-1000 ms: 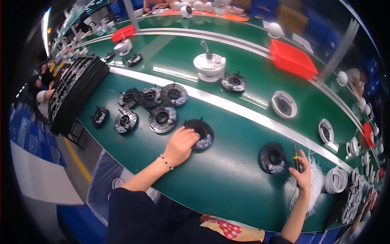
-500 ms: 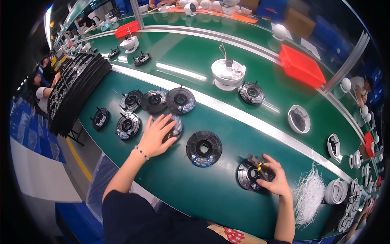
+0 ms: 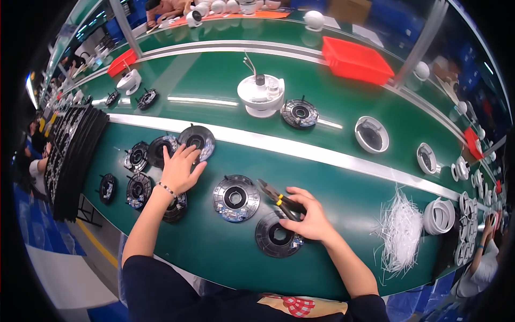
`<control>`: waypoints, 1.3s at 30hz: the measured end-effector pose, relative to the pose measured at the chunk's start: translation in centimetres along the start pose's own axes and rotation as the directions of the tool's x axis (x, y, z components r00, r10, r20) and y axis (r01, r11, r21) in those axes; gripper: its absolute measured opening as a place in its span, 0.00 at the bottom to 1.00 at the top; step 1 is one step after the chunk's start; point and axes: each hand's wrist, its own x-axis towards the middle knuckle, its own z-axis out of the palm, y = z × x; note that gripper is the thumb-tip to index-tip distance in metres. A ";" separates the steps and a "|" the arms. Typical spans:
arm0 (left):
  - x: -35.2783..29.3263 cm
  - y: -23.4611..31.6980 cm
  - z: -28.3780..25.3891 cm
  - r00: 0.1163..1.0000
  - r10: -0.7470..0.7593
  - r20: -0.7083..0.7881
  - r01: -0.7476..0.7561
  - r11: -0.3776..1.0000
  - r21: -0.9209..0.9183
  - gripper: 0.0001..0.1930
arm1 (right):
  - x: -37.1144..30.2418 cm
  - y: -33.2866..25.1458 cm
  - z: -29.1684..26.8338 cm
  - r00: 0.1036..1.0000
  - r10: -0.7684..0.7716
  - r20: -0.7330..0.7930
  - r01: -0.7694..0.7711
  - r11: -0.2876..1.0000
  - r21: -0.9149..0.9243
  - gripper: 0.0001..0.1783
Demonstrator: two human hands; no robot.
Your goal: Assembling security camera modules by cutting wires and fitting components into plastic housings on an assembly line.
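My left hand (image 3: 180, 170) is open, fingers spread, its fingertips over the near edge of a round black housing with a blue circuit board (image 3: 199, 140). Another such disc (image 3: 176, 210) is partly hidden under my left wrist. My right hand (image 3: 312, 217) is closed around pliers (image 3: 284, 203) with black and yellow handles, jaws pointing up and left. Beneath the pliers and my right fingers lies a black disc housing (image 3: 273, 244), partly covered. To its left, a similar disc housing (image 3: 236, 198) lies flat, its board facing up. Whether my left fingertips press on the disc, I cannot tell.
Several black discs (image 3: 138, 189) cluster at the left. White strips (image 3: 401, 231) lie piled at the right beside white rings (image 3: 440, 216). Beyond the pale rail stand a white base with wires (image 3: 261, 95) and a red bin (image 3: 357, 60). Black trays (image 3: 75, 161) are stacked left.
The view has swung right. My right hand, with the pliers, and the disc beneath it have come closer to the middle disc. My left hand has shifted from one disc to the one behind it.
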 end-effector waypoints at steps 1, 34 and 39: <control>0.0 0.3 -0.1 1.000 0.024 0.001 -0.024 0.999 -0.039 0.18 | 0.1 0.1 0.2 1.000 0.007 0.015 -0.008 0.999 0.032 0.28; 9.8 18.4 -0.4 0.750 0.656 -0.082 -0.639 0.688 -0.343 0.09 | -11.3 5.5 -9.9 0.958 -0.034 -0.284 0.151 0.904 0.400 0.29; 19.0 12.4 0.0 0.771 0.378 -0.513 -0.490 0.866 -0.099 0.11 | -4.3 0.3 -15.6 0.888 -0.316 -0.334 0.181 0.908 -0.378 0.29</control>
